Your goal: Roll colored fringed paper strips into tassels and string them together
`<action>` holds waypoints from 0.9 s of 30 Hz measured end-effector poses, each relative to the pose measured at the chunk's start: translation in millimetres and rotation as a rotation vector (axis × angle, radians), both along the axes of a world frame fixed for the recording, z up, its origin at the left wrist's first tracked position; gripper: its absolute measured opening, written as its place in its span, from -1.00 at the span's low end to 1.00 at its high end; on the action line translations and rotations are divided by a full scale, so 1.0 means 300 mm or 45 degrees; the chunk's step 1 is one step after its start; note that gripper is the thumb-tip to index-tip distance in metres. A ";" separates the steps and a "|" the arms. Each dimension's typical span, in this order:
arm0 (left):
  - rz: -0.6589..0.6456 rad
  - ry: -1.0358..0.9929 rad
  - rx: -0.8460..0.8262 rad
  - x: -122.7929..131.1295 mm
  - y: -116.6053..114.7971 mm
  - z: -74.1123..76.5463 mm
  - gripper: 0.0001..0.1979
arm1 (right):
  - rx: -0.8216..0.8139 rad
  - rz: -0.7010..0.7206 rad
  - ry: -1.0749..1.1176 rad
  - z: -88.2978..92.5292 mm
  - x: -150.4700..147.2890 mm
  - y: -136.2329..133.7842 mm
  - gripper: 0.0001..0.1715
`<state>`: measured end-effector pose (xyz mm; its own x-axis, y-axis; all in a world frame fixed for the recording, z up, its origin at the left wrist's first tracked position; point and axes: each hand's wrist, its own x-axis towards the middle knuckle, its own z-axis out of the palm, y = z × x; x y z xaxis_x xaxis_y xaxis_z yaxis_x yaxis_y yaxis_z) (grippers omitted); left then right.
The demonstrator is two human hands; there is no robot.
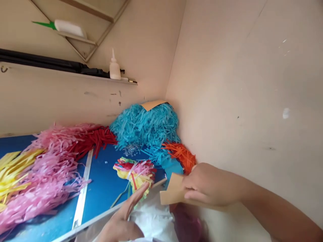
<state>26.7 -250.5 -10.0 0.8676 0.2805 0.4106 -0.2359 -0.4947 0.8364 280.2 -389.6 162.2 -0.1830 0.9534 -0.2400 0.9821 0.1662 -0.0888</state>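
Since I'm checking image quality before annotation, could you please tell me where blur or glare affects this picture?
Head view: the purple item below the right hand looks smeared; head view: the green-tipped bottle looks soft; head view: the blue tabletop shows a pale sheen at lower left.

The person's left hand (121, 226) and right hand (205, 184) are bare; the uncovered right forearm (262, 203) widens smoothly.
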 end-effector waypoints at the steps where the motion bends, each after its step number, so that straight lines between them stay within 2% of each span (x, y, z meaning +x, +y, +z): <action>1: -0.040 0.026 -0.027 0.021 -0.018 0.021 -0.76 | -0.034 0.022 0.038 -0.026 -0.003 0.001 -0.81; 5: -0.186 0.056 -0.126 0.096 -0.081 0.092 -0.78 | -0.117 0.066 0.201 -0.114 -0.005 0.015 -0.85; 8: -0.202 0.152 -0.125 0.123 -0.110 0.103 -0.76 | -0.135 0.091 0.274 -0.152 -0.008 0.032 -0.88; 13: -0.057 0.194 -0.151 0.089 -0.112 0.064 -0.79 | -0.046 -0.001 0.359 -0.181 -0.005 0.052 -0.83; 15: -0.016 0.171 -0.153 0.067 -0.100 0.046 -0.83 | 0.020 -0.022 0.443 -0.190 0.000 0.059 -0.89; 18: 0.007 0.142 -0.204 0.046 -0.080 0.024 -0.81 | 0.112 0.029 0.602 -0.214 0.004 0.075 -0.98; 24: 0.054 0.131 -0.317 0.018 -0.058 -0.037 -0.73 | 0.399 0.196 0.636 -0.277 -0.025 0.114 -0.84; 27: 0.119 0.115 -0.412 -0.011 -0.053 -0.086 -0.70 | 0.324 0.074 0.721 -0.277 -0.031 0.126 -0.90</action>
<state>23.4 -266.5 -35.8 0.8607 0.4637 0.2103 -0.1204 -0.2162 0.9689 271.0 -351.7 79.1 -0.2686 0.9527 0.1424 0.7831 0.3020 -0.5437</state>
